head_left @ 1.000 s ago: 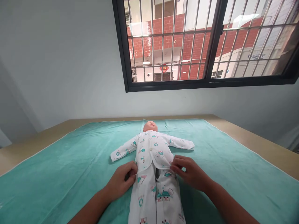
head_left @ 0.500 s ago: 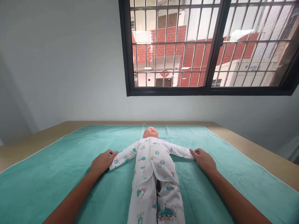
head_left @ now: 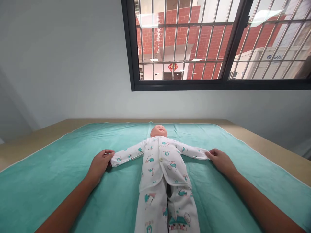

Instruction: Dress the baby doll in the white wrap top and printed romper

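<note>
A baby doll [head_left: 159, 130] lies on its back, head toward the wall. It wears a white printed jacket [head_left: 155, 161] with long sleeves and matching white trousers [head_left: 155, 207]. Both sleeves are stretched out sideways. My left hand [head_left: 101, 163] pinches the cuff end of the left-side sleeve [head_left: 127, 155]. At the opposite side, my right hand [head_left: 221, 160] has its thumb and fingers closed on the end of the right-side sleeve [head_left: 194, 152]. No doll hands show beyond the cuffs.
A green cloth [head_left: 85, 142] with a white edge covers most of a wooden table [head_left: 274, 145]. Behind it rises a pale wall [head_left: 73, 64] with a dark-framed, barred window [head_left: 179, 86].
Both hands have moved outward, drawing the sleeves straighter and wider apart. My view has tilted down and come slightly closer.
</note>
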Demonstrator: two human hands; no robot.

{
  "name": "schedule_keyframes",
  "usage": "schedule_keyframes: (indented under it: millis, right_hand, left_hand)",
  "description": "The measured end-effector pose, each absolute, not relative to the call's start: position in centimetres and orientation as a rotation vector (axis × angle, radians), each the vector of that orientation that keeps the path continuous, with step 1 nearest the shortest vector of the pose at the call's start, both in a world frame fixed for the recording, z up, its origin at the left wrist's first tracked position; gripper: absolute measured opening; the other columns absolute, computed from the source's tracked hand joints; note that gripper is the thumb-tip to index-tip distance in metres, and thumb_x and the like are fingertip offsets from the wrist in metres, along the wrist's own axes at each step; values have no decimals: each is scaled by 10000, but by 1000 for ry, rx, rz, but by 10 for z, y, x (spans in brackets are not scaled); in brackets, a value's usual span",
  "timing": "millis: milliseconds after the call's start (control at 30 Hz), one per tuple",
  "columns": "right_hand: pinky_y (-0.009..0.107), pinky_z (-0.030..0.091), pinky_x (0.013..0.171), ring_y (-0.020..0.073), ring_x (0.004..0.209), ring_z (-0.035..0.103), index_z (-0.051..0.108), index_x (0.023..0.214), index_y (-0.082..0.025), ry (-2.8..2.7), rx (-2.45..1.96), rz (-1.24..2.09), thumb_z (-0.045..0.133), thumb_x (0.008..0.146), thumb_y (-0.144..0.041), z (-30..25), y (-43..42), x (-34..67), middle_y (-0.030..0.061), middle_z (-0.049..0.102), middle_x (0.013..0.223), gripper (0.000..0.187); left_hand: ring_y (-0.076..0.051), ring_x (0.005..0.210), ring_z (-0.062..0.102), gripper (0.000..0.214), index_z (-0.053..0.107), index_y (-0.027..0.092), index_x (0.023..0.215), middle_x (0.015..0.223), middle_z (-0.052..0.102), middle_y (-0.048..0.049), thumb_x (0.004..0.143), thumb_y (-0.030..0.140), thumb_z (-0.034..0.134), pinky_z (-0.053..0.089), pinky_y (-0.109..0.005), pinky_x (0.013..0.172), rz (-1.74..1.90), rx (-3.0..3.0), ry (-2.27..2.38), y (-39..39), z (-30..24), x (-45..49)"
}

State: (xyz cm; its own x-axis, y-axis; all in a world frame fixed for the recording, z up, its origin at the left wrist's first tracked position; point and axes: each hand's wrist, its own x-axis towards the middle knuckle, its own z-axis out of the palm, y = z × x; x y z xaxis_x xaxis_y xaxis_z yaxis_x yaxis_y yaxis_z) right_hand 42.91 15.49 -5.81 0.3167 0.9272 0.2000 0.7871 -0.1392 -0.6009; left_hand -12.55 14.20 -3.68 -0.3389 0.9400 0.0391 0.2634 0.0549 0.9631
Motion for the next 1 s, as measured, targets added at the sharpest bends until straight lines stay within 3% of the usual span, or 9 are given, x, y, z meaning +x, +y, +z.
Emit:
schedule_keyframes:
  millis: [233,533,667,767,867,1000]
  right_hand:
    - [313,398,620,213,683,594,635,807,-197,-1336,-1940,216,493,756,-520,-63,156,434,38,671,722,356]
    - [321,427,646,214,703,619,652,940,-203,-1275,-1934,135,533,749,-484,-68,156,434,39,685,784,360]
    - [351,471,727,217,756,631,652,1001,-215,-1400,-1906,47,526,787,-446,-71,155,432,45,683,871,339]
    - [394,493,845,251,953,628,650,1083,-213,-1533,-1827,-139,490,840,-412,-68,151,422,97,642,1122,352]
    - [442,434,1021,282,1249,490,595,1234,-243,-1708,-1682,-251,419,917,-423,-61,144,403,88,529,1369,405]
    - [455,355,1123,268,1397,341,423,1422,-262,-2044,-1535,-154,361,961,-481,-55,138,374,59,371,1529,514]
  left_hand:
    - [-119,602,624,375,619,193,1005,737,670,14,683,338,744,493,-216,546,1563,804,1520,150,-40,-142]
    - [-177,682,629,332,592,175,1014,822,670,-32,799,428,567,470,-257,558,1426,1320,1976,158,-47,-147]
    - [-212,743,611,243,609,200,934,808,652,-28,803,395,547,463,-304,665,1310,1524,2145,166,-50,-147]
    - [-246,870,616,191,624,211,931,912,657,-52,800,319,536,467,-354,804,1226,1705,2202,168,-52,-143]
    - [-264,1116,563,284,619,206,1062,1163,622,-90,858,242,424,419,-392,986,1197,2109,2172,164,-52,-135]
    - [-230,1327,423,411,533,211,1282,1417,504,-56,948,370,352,312,-376,1135,1046,2434,1858,155,-51,-117]
